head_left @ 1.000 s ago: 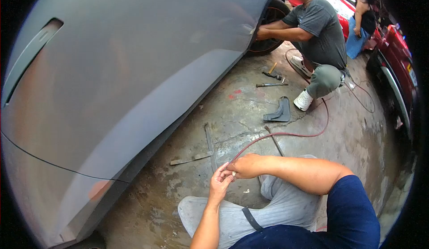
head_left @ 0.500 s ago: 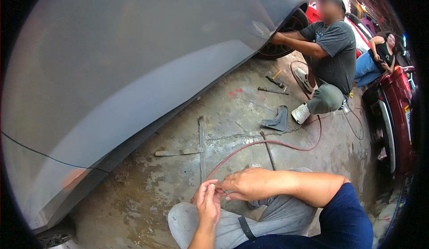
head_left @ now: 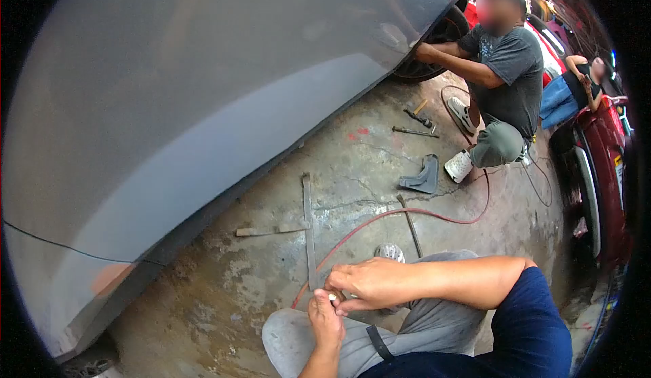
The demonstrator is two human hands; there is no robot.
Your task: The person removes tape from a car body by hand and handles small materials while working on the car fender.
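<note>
- Near the red hose [head_left: 369, 223], the fingers of the right hand [head_left: 373, 281] narrowly pinch a small white piece [head_left: 332, 297].
- The left hand [head_left: 327, 322] is just beside it; its grip I can't tell.

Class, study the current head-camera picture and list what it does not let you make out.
- Small pale thing between the left hand and right hand: head view, too small and partly covered by fingers.
- Crouching co-worker's fingertips: head view, hidden behind the grey car's edge.
- Near end of the red hose: head view, hidden by the wearer's leg.
- Plate lettering on the dark red vehicle: head view, too small and blurred.
</note>
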